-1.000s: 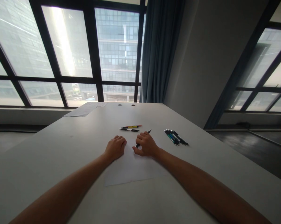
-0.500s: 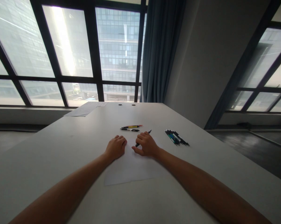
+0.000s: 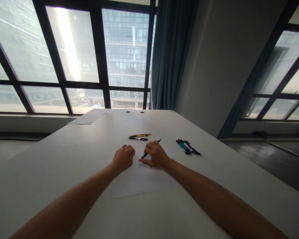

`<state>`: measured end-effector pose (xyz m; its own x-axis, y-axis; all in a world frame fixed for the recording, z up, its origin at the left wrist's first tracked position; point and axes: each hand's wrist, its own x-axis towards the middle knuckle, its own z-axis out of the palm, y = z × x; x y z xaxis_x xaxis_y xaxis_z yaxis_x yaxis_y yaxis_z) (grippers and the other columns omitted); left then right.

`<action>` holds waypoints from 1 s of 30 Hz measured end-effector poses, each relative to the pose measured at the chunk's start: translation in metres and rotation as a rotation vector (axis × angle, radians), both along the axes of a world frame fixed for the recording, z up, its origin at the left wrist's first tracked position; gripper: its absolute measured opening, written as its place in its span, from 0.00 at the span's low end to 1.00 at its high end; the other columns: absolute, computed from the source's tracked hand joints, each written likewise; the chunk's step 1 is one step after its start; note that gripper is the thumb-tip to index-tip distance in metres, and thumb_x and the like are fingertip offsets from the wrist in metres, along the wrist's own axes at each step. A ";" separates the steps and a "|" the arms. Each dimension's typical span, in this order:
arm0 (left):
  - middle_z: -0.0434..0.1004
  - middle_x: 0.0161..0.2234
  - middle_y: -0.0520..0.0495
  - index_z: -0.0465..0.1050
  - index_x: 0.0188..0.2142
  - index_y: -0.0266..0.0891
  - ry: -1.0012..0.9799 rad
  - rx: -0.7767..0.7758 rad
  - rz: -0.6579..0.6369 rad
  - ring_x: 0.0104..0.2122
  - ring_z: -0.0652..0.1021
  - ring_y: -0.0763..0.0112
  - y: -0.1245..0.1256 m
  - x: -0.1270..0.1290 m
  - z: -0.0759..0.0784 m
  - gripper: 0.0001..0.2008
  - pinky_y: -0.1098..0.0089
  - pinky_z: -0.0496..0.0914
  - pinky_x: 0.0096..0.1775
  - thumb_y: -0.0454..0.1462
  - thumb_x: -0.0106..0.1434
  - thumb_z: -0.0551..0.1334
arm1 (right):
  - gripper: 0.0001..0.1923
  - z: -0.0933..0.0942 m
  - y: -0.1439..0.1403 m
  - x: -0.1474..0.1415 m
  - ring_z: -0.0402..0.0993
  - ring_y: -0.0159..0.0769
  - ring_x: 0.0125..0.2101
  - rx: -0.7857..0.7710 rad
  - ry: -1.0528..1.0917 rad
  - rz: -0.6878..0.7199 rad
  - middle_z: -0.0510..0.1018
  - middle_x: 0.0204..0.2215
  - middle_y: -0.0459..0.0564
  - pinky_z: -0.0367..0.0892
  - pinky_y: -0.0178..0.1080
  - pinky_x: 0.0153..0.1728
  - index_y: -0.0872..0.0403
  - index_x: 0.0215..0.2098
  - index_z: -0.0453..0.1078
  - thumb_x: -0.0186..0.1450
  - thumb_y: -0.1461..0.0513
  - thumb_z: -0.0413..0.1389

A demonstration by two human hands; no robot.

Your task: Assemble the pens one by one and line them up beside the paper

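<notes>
Fingers of our right hand (image 3: 156,154) curl around a black pen (image 3: 149,150), its tip down on the white sheet of paper (image 3: 139,181) that lies on the bench (image 3: 65,159). Our left hand (image 3: 123,158) rests loosely curled on the sheet's left edge, holding nothing. Beyond the hands lie a yellow pen (image 3: 141,135) and a dark pen (image 3: 138,138); a bundle of pens (image 3: 188,147) sits to the right, well apart.

pen (image 3: 146,153) mostly hidden by fingers (image 3: 149,147) | tip perhaps touching sheet (image 3: 139,181)
</notes>
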<state>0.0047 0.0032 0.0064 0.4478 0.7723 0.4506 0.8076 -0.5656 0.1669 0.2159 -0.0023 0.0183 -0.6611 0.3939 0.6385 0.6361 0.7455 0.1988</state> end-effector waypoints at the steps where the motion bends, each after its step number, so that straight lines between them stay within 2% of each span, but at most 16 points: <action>1: 0.77 0.37 0.46 0.73 0.34 0.40 0.000 0.000 0.000 0.39 0.73 0.64 0.000 0.000 0.000 0.11 0.66 0.69 0.40 0.35 0.66 0.52 | 0.22 0.000 0.000 0.000 0.61 0.37 0.31 0.003 0.002 0.001 0.69 0.27 0.50 0.51 0.40 0.36 0.55 0.26 0.67 0.65 0.46 0.54; 5: 0.77 0.37 0.46 0.73 0.34 0.40 0.000 0.003 -0.001 0.39 0.73 0.64 -0.001 0.000 0.000 0.11 0.66 0.69 0.41 0.35 0.66 0.52 | 0.18 0.000 0.000 0.000 0.61 0.37 0.31 0.010 -0.013 -0.009 0.70 0.27 0.50 0.52 0.41 0.36 0.55 0.27 0.68 0.65 0.50 0.54; 9: 0.77 0.37 0.46 0.73 0.34 0.41 -0.003 0.004 -0.003 0.40 0.73 0.64 0.000 0.000 -0.001 0.11 0.66 0.69 0.41 0.35 0.67 0.53 | 0.17 -0.001 0.000 0.000 0.61 0.37 0.31 0.013 -0.018 -0.018 0.70 0.27 0.50 0.53 0.41 0.37 0.55 0.27 0.68 0.65 0.51 0.54; 12: 0.77 0.37 0.46 0.73 0.34 0.41 -0.004 0.007 -0.010 0.40 0.73 0.64 0.001 0.000 -0.001 0.11 0.66 0.69 0.41 0.35 0.66 0.53 | 0.17 -0.004 0.002 0.001 0.62 0.37 0.32 0.023 0.010 0.025 0.70 0.28 0.50 0.55 0.41 0.37 0.55 0.28 0.68 0.65 0.51 0.55; 15: 0.77 0.37 0.46 0.73 0.34 0.40 0.004 0.007 -0.008 0.40 0.73 0.63 0.001 0.000 -0.001 0.11 0.66 0.69 0.41 0.35 0.66 0.53 | 0.19 -0.003 0.006 0.004 0.63 0.37 0.31 0.019 0.086 0.067 0.71 0.31 0.52 0.57 0.40 0.37 0.55 0.27 0.67 0.66 0.49 0.55; 18: 0.77 0.37 0.46 0.73 0.34 0.40 0.018 0.000 -0.001 0.40 0.73 0.64 0.000 0.000 0.000 0.11 0.66 0.69 0.42 0.35 0.66 0.53 | 0.21 0.004 0.010 0.010 0.64 0.36 0.30 -0.005 0.220 0.056 0.70 0.28 0.51 0.60 0.40 0.37 0.53 0.21 0.62 0.70 0.53 0.49; 21: 0.78 0.38 0.46 0.73 0.34 0.40 0.021 -0.014 0.000 0.40 0.73 0.64 0.000 0.000 0.000 0.11 0.66 0.69 0.41 0.35 0.66 0.52 | 0.22 0.016 0.012 0.019 0.68 0.39 0.36 -0.023 0.389 0.014 0.73 0.32 0.53 0.62 0.43 0.42 0.54 0.24 0.66 0.72 0.54 0.43; 23: 0.78 0.38 0.46 0.73 0.35 0.40 0.016 -0.018 0.000 0.41 0.73 0.64 0.000 0.000 0.000 0.11 0.66 0.69 0.41 0.34 0.66 0.52 | 0.25 0.023 0.012 0.024 0.70 0.40 0.38 -0.113 0.489 -0.071 0.75 0.33 0.54 0.63 0.44 0.44 0.54 0.27 0.69 0.72 0.52 0.41; 26: 0.78 0.38 0.46 0.73 0.35 0.40 0.013 -0.021 -0.003 0.41 0.73 0.64 0.000 0.000 0.000 0.11 0.66 0.69 0.41 0.35 0.66 0.52 | 0.30 0.027 0.016 0.028 0.73 0.39 0.32 -0.411 0.694 -0.222 0.76 0.26 0.53 0.67 0.40 0.37 0.55 0.30 0.72 0.71 0.46 0.37; 28: 0.78 0.37 0.46 0.73 0.34 0.40 0.014 -0.021 -0.005 0.40 0.73 0.64 0.000 0.000 0.000 0.11 0.66 0.69 0.42 0.34 0.66 0.52 | 0.31 0.026 0.020 0.028 0.74 0.37 0.29 -0.624 0.819 -0.192 0.76 0.26 0.52 0.69 0.37 0.31 0.55 0.33 0.73 0.69 0.42 0.40; 30: 0.78 0.37 0.46 0.73 0.34 0.40 0.013 -0.018 -0.007 0.40 0.73 0.64 0.000 0.000 0.000 0.11 0.65 0.69 0.42 0.34 0.66 0.52 | 0.26 0.023 0.024 0.027 0.74 0.35 0.28 -0.773 0.859 -0.112 0.77 0.29 0.51 0.70 0.35 0.27 0.55 0.35 0.73 0.64 0.41 0.50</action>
<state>0.0047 0.0031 0.0067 0.4592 0.7767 0.4311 0.8056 -0.5687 0.1664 0.2430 0.0213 0.0413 -0.0639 0.9037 0.4234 0.4109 0.4104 -0.8140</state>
